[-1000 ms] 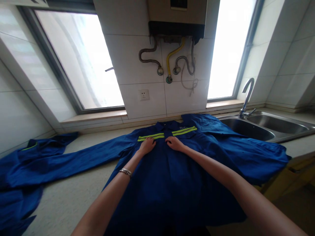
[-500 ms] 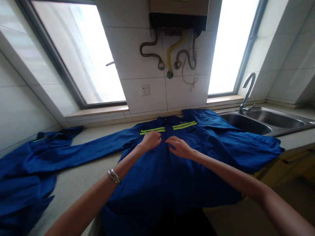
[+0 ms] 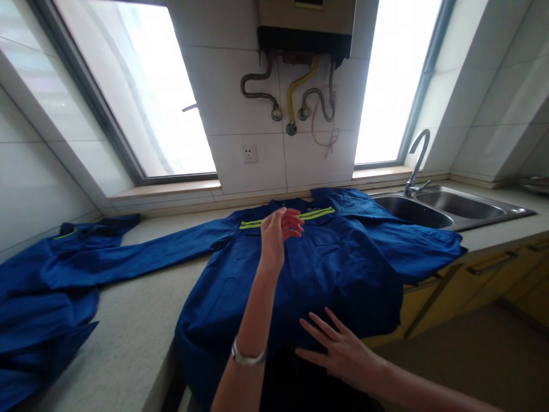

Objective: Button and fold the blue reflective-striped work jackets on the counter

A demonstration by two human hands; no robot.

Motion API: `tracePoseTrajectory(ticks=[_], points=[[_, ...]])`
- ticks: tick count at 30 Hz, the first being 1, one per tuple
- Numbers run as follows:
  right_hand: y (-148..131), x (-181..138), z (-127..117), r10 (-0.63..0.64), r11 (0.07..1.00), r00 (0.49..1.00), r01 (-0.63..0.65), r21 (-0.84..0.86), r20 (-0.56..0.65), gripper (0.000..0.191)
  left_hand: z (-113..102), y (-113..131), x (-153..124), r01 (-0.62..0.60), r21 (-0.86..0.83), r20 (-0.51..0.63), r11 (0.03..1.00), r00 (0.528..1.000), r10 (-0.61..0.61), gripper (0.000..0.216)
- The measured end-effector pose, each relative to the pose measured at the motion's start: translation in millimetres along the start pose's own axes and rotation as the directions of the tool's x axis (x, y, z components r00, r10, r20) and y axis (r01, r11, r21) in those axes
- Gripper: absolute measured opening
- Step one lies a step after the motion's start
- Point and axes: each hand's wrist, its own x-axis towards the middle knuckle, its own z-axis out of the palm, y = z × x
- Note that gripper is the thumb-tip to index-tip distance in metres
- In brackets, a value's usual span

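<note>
A blue work jacket (image 3: pixel 240 286) with yellow-green reflective strips lies spread front side up, its lower part hanging over the counter's front edge. My left hand (image 3: pixel 278 233) is over the chest near the collar, fingers apart and partly curled, holding nothing; a silver bracelet (image 3: pixel 247 355) is on that wrist. Low in front, my right hand (image 3: pixel 338 346) is spread open by the jacket's hem, and whether it touches the cloth I cannot tell. Another blue garment (image 3: pixel 43 286) lies crumpled at the left, with the jacket's sleeve reaching towards it.
The stone countertop (image 3: pixel 132 320) runs along the wall. At the right are a steel double sink (image 3: pixel 472 220) with a faucet (image 3: pixel 418 163) and yellow cabinets (image 3: pixel 467 292) below. A water heater (image 3: pixel 306 34) with hoses hangs above, between two windows.
My right hand has moved from the jacket's chest down to the hem and spread out. My left hand has lifted and turned near the collar, fingers loosened. The view has shifted slightly.
</note>
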Motion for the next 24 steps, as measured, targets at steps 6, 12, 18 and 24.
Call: tracePoseTrajectory(ticks=[6, 12, 18, 24], points=[[20.0, -11.8, 27.7, 0.062, 0.992, 0.997, -0.066, -0.104, -0.046, 0.067, -36.2, -98.2, -144.9, 0.14, -0.043, -0.392, 0.989, 0.908, -0.146, 0.029], [29.1, -8.9, 40.3, 0.102, 0.993, 0.995, -0.103, -0.066, -0.016, 0.067, -92.1, -192.2, -230.6, 0.687, 0.028, -0.225, 0.726, 0.712, -0.665, 0.039], [23.5, -10.2, 41.2, 0.111, 0.993, 0.994, -0.111, -0.04, -0.015, 0.061, -107.0, -249.6, -253.7, 0.72, -0.27, -0.187, 0.64, 0.612, -0.768, 0.051], [12.2, -19.4, 34.7, 0.051, 0.998, 0.997, -0.053, -0.03, -0.066, 0.048, -105.7, -255.3, -254.3, 0.522, -0.6, -0.056, 0.606, 0.729, -0.683, 0.031]])
